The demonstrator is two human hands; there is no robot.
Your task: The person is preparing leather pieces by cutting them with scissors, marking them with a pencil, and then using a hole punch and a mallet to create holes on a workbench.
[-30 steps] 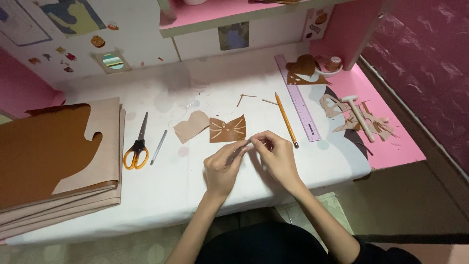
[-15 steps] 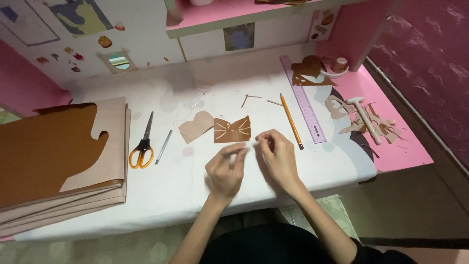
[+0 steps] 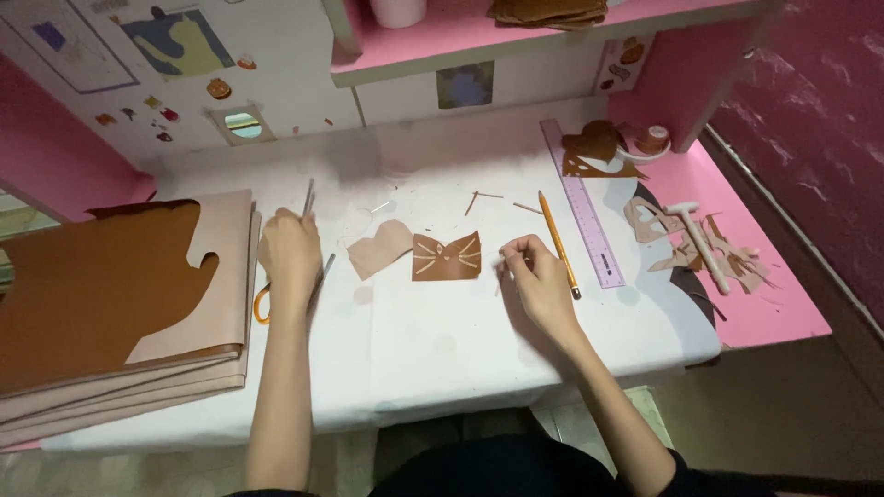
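Observation:
My left hand (image 3: 288,253) lies on the orange-handled scissors (image 3: 265,302) at the left of the white table, fingers curled over them, blades sticking out past the hand. My right hand (image 3: 534,276) rests on the table right of centre, fingers pinched together; a thin strip may be in them, too small to tell. Between the hands lies a brown cut-out (image 3: 447,257) with light whisker lines. A beige heart-like cut-out (image 3: 379,248) touches its left side.
A stack of brown and beige sheets (image 3: 120,294) lies at the left. A pencil (image 3: 556,241) and a purple ruler (image 3: 582,206) lie right of my right hand. Scraps and a small white mallet (image 3: 700,241) sit on the pink ledge. Thin strips (image 3: 483,198) lie behind.
My left hand has left my right hand and moved left onto the scissors. My right hand stayed near the brown cut-out.

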